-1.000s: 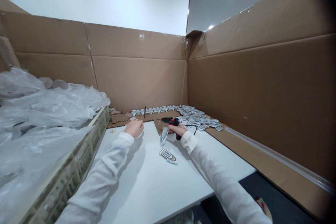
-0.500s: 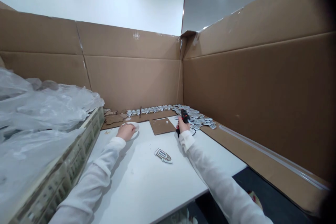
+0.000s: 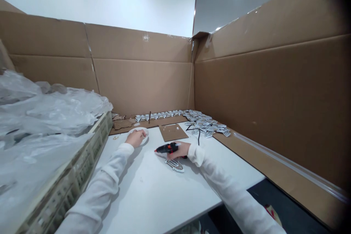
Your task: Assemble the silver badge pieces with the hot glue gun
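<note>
In my right hand (image 3: 179,150) is a black and red glue gun (image 3: 168,148), its red nozzle pointing left above the white table. Just below that hand lies a small flat piece with a dark and white pattern (image 3: 175,166). My left hand (image 3: 136,138) is over a white round dish (image 3: 145,131) at the table's far left, fingers bent together and pinching at it. What those fingers hold, if anything, is too small to make out.
A brown cardboard square (image 3: 173,133) lies on the white table (image 3: 142,193). Behind it are a row of small pieces (image 3: 161,115) and a heaped pile (image 3: 205,123). A crate (image 3: 79,170) with plastic bags (image 3: 55,113) stands left. Cardboard walls (image 3: 142,73) enclose the back and right.
My right hand has brought the glue gun from beside the pile toward the middle, over the patterned piece, and turned its nozzle left. My left hand stays at the dish.
</note>
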Demonstrator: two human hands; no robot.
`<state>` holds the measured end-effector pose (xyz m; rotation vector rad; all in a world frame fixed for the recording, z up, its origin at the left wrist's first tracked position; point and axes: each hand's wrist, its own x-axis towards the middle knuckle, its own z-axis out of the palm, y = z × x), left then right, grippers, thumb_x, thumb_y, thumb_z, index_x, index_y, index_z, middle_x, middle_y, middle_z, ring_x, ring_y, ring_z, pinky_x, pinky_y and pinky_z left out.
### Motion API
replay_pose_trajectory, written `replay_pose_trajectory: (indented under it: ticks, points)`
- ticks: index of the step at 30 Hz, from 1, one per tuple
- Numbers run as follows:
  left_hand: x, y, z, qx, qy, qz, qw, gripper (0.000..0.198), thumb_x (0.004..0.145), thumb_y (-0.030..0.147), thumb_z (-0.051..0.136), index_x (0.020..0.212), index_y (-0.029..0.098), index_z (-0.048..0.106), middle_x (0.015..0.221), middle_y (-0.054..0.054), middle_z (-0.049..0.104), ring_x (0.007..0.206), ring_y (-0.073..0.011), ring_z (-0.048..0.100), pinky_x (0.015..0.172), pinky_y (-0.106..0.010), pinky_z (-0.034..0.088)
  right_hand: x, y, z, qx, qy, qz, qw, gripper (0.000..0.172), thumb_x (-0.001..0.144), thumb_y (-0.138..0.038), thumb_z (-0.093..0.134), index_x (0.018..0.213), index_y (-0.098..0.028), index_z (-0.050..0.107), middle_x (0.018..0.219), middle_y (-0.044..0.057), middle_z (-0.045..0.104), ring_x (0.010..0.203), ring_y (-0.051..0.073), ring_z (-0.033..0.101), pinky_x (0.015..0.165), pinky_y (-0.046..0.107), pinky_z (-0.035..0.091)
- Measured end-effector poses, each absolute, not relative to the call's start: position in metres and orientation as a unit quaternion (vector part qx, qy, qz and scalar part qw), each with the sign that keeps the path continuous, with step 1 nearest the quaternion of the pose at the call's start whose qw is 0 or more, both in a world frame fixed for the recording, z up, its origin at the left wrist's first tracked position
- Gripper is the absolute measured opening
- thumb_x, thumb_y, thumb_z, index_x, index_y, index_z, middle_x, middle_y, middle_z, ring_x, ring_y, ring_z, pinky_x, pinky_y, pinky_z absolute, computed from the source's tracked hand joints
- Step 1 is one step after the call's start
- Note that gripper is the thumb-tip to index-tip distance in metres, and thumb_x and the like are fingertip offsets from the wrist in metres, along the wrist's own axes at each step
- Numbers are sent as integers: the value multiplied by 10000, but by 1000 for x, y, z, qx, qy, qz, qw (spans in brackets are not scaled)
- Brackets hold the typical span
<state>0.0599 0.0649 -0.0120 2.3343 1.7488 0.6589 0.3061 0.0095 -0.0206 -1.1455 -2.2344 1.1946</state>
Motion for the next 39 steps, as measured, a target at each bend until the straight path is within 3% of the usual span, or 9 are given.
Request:
replay_pose_trajectory:
  ticks: [6,10,13,16,19,24,30,34,39]
  points:
    - [62,62,-10,781,590,202,29,230,743,164,424,841,185,631,900,-100,628,951,-258,517,814,-334,379,298,0,-22,-407,-835,320,188,314,430,-323,754,661,-171,606,606,-50,553,615,134,496,584,207,375]
    - [60,64,-8,774,600,200,9,215,713,157,452,857,188,608,845,-61,641,843,-216,563,768,-280,396,297,5,-23,-408,-843,308,169,159,530,-238,686,641,-164,600,534,-55,518,535,117,465,541,202,361]
    - [57,68,-11,770,615,172,2,286,724,156,432,953,173,603,948,-80,627,884,-208,557,791,-263,395,299,11,-23,-430,-843,250,205,141,544,-182,668,670,-155,612,545,-43,531,540,121,470,528,201,344]
    - [57,70,-12,775,617,136,-18,330,735,165,413,996,180,615,1084,-100,575,930,-215,543,820,-269,391,298,10,-24,-441,-844,196,233,181,580,-255,680,714,-150,618,618,-7,568,591,144,500,536,209,331]
    - [58,67,-9,758,644,101,-8,320,744,235,414,975,206,634,1087,-96,580,921,-233,554,804,-296,405,292,5,-25,-456,-857,136,201,316,556,-389,716,728,-150,603,687,26,577,633,169,508,541,221,310]
    - [57,62,0,739,669,78,14,382,707,283,457,1054,222,605,1183,-111,533,986,-286,540,822,-350,398,285,2,-27,-426,-881,104,178,237,582,-293,697,732,-159,571,699,20,556,645,160,493,553,217,295]
    - [55,59,2,728,680,86,33,326,710,321,467,962,202,637,1089,-128,597,999,-307,534,805,-364,399,286,7,-31,-416,-830,173,328,182,625,-276,617,711,-169,499,661,-7,529,628,149,489,581,226,338]
    - [54,57,1,718,687,113,-16,220,699,232,494,855,208,647,976,-106,637,921,-275,572,749,-326,412,280,10,-37,-397,-750,265,458,168,649,-274,551,754,-182,457,674,-12,540,573,133,489,567,236,379]
    - [54,55,2,721,677,114,-87,209,711,134,451,766,178,648,858,-104,646,843,-257,592,690,-305,412,275,16,-42,-396,-689,288,535,179,591,-234,538,733,-189,439,645,-17,520,587,145,483,569,253,393]
